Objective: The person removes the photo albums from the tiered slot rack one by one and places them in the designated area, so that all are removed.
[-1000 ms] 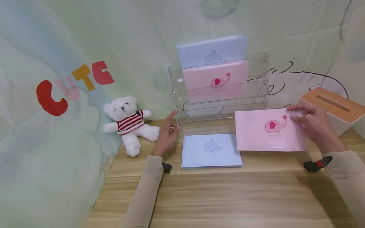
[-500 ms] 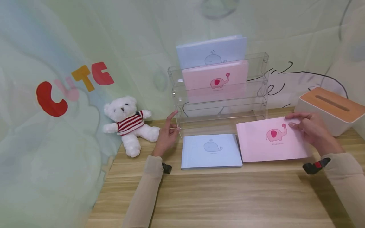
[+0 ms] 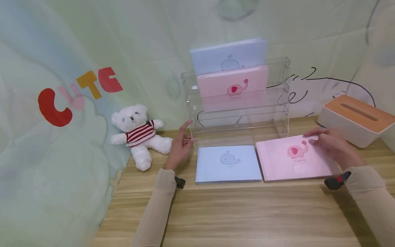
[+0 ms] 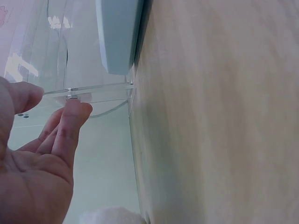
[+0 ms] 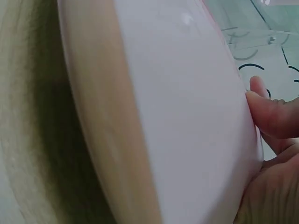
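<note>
In the head view, a pink booklet (image 3: 297,157) with an elephant cover lies low over the wooden table, right of a blue whale booklet (image 3: 228,164). My right hand (image 3: 334,145) pinches the pink one at its upper right edge, thumb on the cover; its glossy cover (image 5: 187,112) fills much of the right wrist view. A clear acrylic rack (image 3: 239,127) stands behind, another blue booklet (image 3: 228,56) on its upper tier and another pink booklet (image 3: 232,85) below. At the rack's left side panel, my left hand (image 3: 180,147) grips the edge between thumb and fingers.
A white teddy bear (image 3: 135,133) in a striped shirt sits to the left of the rack. At the right back stands a tissue box (image 3: 355,120) with a wooden lid, close behind my right hand. A printed cloth (image 3: 145,61) hangs behind everything.
My right hand has lowered the pink booklet toward the table, beside the blue one, and its cover has tilted flatter. The left hand has stayed at the rack's side.
</note>
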The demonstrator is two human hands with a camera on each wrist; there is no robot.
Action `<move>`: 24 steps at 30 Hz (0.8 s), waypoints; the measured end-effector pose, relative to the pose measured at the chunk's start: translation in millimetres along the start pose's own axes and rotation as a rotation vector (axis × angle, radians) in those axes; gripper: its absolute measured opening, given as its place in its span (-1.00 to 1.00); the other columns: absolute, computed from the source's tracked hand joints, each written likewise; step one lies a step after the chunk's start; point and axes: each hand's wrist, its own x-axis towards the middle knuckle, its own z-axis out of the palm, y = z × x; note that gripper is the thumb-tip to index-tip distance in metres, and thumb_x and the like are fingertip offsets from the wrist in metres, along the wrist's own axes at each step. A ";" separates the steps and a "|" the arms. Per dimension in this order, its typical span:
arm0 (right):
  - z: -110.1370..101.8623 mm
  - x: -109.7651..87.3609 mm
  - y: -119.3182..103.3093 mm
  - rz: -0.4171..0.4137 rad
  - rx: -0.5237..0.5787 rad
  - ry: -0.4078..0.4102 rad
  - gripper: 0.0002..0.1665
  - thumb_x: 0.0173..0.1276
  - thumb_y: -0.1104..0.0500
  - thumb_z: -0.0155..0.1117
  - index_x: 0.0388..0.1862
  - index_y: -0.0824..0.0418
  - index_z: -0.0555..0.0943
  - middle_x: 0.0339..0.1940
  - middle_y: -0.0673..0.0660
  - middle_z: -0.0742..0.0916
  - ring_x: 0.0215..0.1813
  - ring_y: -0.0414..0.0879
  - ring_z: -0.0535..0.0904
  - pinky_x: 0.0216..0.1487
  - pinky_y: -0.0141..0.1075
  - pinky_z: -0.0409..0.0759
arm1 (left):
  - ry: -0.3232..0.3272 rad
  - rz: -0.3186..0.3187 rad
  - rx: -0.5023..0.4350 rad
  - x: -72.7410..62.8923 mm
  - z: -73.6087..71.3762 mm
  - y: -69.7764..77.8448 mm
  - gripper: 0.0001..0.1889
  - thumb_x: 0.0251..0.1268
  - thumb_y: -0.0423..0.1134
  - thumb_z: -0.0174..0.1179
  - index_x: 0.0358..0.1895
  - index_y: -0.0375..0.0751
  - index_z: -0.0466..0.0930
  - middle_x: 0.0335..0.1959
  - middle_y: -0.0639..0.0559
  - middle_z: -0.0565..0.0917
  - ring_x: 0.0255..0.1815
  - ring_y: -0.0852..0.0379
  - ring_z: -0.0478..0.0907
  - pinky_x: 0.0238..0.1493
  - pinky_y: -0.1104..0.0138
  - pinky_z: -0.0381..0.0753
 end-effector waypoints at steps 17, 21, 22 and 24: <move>13.1 11.8 9.1 0.093 0.001 -0.038 -0.32 0.46 0.28 0.02 0.55 0.38 0.44 0.73 0.48 0.22 0.65 0.43 0.04 0.19 -0.05 0.26 | -0.011 -0.013 0.006 1.8 -0.4 -10.4 -0.25 0.54 -0.52 0.14 0.69 0.04 0.21 -0.08 -0.58 0.70 -0.64 0.36 0.21 -0.41 0.43 0.35; 15.4 12.1 9.3 0.089 0.005 -0.005 -0.36 0.53 0.24 0.06 0.55 0.37 0.43 0.74 0.48 0.20 0.62 0.42 0.06 0.32 0.11 0.28 | -0.009 -0.016 0.024 6.2 2.3 -28.7 -0.24 0.57 -0.47 0.15 0.71 0.10 0.19 -0.07 -0.54 0.73 -0.66 0.35 0.20 -0.42 0.43 0.35; 16.0 11.6 9.0 0.079 0.003 0.009 -0.37 0.55 0.22 0.08 0.55 0.38 0.44 0.73 0.49 0.22 0.61 0.42 0.07 0.33 0.13 0.28 | -0.006 -0.014 0.031 7.1 2.7 -32.4 -0.24 0.57 -0.45 0.16 0.72 0.12 0.18 -0.07 -0.52 0.74 -0.67 0.34 0.20 -0.42 0.43 0.36; 16.9 10.1 8.1 0.065 -0.002 0.021 -0.36 0.62 0.11 0.10 0.56 0.39 0.41 0.72 0.50 0.22 0.63 0.44 0.06 0.44 0.24 0.22 | -0.003 -0.009 0.039 8.1 3.0 -36.9 -0.23 0.58 -0.42 0.18 0.71 0.18 0.19 -0.08 -0.47 0.77 -0.67 0.33 0.22 -0.40 0.43 0.38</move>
